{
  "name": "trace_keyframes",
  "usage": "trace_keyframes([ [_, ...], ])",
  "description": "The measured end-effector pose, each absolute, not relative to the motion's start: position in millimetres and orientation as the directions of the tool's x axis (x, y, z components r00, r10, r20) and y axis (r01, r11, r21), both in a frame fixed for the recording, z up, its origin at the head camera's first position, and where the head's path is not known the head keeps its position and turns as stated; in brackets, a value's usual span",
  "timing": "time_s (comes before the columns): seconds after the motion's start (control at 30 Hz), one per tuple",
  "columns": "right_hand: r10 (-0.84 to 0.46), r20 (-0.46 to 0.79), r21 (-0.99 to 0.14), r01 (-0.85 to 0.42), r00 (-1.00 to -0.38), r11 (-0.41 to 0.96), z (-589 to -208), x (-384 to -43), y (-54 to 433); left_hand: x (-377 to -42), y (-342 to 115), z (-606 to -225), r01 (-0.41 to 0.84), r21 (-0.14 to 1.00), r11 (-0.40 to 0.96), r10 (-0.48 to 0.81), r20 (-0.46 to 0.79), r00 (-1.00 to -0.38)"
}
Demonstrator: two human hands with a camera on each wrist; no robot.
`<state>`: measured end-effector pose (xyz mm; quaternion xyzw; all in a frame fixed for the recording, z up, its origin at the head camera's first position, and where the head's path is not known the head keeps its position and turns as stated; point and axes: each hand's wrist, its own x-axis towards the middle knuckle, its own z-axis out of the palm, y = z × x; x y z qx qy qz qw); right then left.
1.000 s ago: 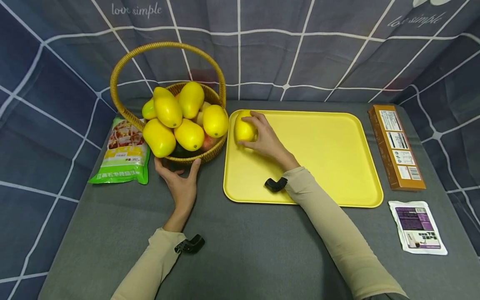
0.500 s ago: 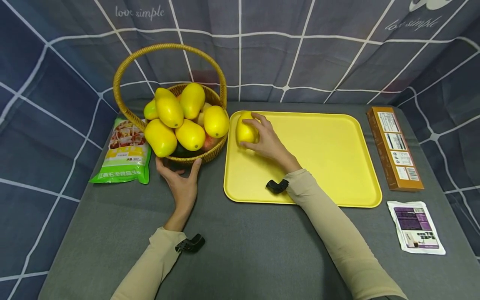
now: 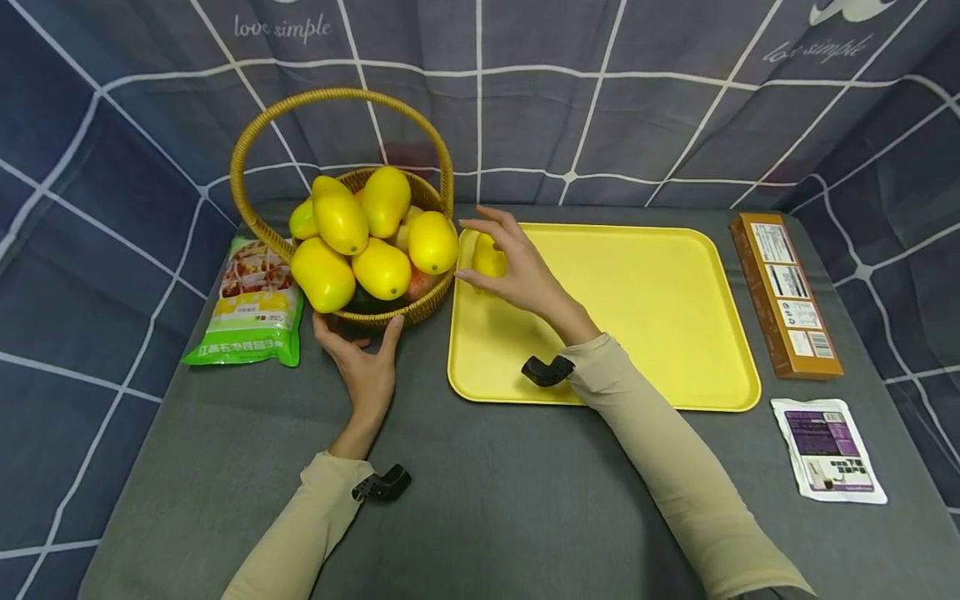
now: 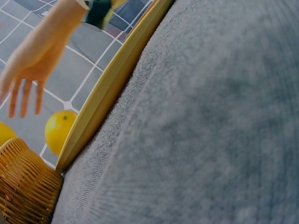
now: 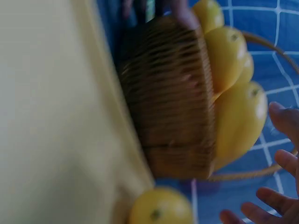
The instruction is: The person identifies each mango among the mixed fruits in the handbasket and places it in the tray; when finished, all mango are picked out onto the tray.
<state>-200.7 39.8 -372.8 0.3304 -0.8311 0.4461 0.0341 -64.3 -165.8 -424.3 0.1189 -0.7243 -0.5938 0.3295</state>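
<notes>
A yellow mango (image 3: 489,257) sits at the left end of the yellow tray (image 3: 615,317). Over it is my right hand (image 3: 517,265), fingers spread and nothing held; the right wrist view shows the fingers (image 5: 275,200) apart from the tray mango (image 5: 161,207). To the left stands a wicker basket (image 3: 429,310) heaped with several mangoes (image 3: 339,218), its tall handle upright. My left hand (image 3: 363,367) rests against the basket's front wall, thumb and fingers spread wide. Other fruit, partly hidden, lies beneath the mangoes.
A green food bag (image 3: 247,312) lies left of the basket. Right of the tray are a brown box (image 3: 787,296) and a white and purple pouch (image 3: 828,450). A checked cloth (image 3: 570,108) hangs behind the grey table (image 3: 465,492).
My right hand has let go of the mango on the tray, spread its fingers and shifted left toward the basket. My left hand stays at the basket.
</notes>
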Motion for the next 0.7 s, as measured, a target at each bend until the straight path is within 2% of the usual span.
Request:
trace_keyframes([
  [0.23,-0.586,0.329,-0.732,-0.592,-0.741,0.337,-357,-203,12,-62,-167,-423,0.204,0.940,0.273,-0.572,0.329,-0.751],
  [0.47,-0.615,0.213,-0.750,-0.531,-0.759,0.395,-352,-211,-6,-62,-165,-421,0.184,0.945,0.272,-0.573,0.312,-0.757],
  [0.7,-0.622,0.158,-0.726,-0.517,-0.767,0.453,-353,-217,-10,-62,-166,-418,0.196,0.941,0.275,-0.567,0.323,-0.758],
])
